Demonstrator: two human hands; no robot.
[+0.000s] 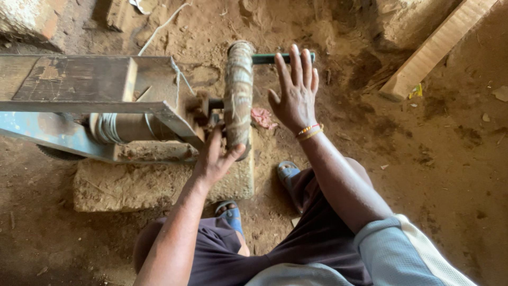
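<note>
- We see a grey-brown, fibre-streaked round grinding wheel
- our blue rubber sandals
- orange-yellow thread bracelet
- pale tan wooden plank
- reddish-brown dirt floor

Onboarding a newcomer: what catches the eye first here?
The thick wheel on edge at centre frame, on a metal frame over a stone block. The left hand rests on its lower rim; the right hand hangs spread open beside it, over the dirt floor.
</note>
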